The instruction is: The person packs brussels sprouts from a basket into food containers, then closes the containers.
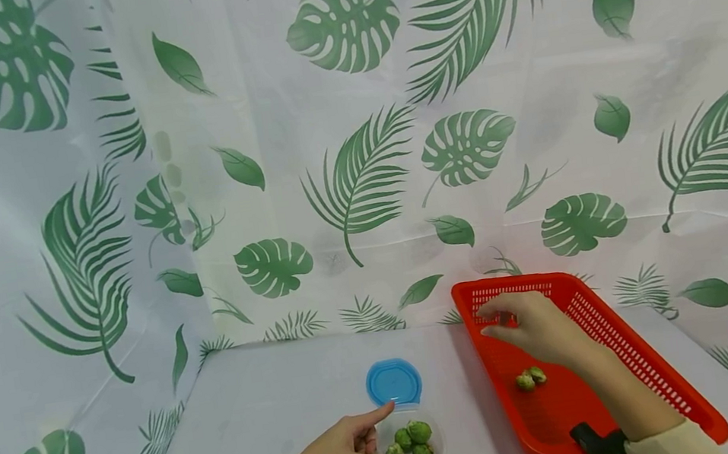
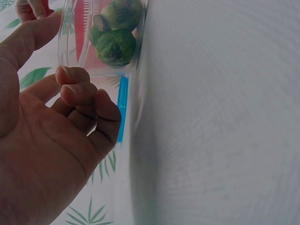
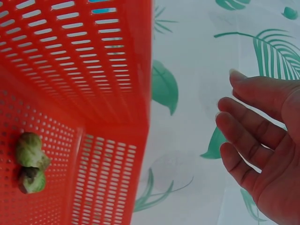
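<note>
A small clear plastic container (image 1: 438, 432) stands on the table with several Brussels sprouts (image 1: 419, 431) inside. My left hand (image 1: 347, 452) grips its left side, index finger at the far rim and thumb at the near rim. In the left wrist view, the other fingers (image 2: 77, 93) curl beside the container's wall. Above the far part of a red plastic basket (image 1: 492, 363) hangs my right hand (image 1: 543, 326), fingers loosely bent and holding nothing. A few Brussels sprouts (image 1: 530, 378) lie together on the basket's floor; two show in the right wrist view.
Just behind the container lies a blue lid (image 1: 394, 382), flat on the white table (image 1: 256, 402). The basket's slotted walls rise on the right side of the table. A leaf-patterned white sheet (image 1: 383, 270) hangs behind and at both sides.
</note>
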Demonstrator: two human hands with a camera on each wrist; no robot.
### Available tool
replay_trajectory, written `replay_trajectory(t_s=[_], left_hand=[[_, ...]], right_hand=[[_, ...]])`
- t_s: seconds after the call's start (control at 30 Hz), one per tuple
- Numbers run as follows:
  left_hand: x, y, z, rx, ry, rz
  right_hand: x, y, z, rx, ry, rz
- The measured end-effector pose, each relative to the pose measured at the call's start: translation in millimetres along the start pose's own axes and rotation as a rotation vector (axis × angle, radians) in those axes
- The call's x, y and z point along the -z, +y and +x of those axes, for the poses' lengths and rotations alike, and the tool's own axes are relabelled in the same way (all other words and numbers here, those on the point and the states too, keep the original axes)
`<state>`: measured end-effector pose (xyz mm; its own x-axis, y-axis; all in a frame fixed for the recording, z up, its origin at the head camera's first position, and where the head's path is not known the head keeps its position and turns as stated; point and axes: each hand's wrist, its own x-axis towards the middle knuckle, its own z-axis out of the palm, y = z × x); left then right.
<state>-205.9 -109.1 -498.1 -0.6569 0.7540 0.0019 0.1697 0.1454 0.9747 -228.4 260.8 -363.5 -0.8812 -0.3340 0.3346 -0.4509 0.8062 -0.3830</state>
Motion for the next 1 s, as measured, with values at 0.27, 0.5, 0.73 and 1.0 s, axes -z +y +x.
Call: replay_trajectory(t_s=[0.27,0.5,0.73,1.0], left_hand=[[0.2,0.7,-0.4,-0.001,0.002,-0.005],[0.0,0.5,-0.4,-0.004,0.000,0.009],[0.3,1.0,-1.4,-0.012,0.000,0.021],[-0.5,1.7,-1.6,-0.010,0.007,0.024]], right_hand=[[-0.8,6.0,3.1,-0.010,-0.012,0.009],[-0.2,14.0,5.8,-0.023,-0.040,0.029],[-0.1,19.3,8.3,-0.052,-0.068,0.028],[-3.5,23.9,10.6,-0.033,-0.082,0.024]])
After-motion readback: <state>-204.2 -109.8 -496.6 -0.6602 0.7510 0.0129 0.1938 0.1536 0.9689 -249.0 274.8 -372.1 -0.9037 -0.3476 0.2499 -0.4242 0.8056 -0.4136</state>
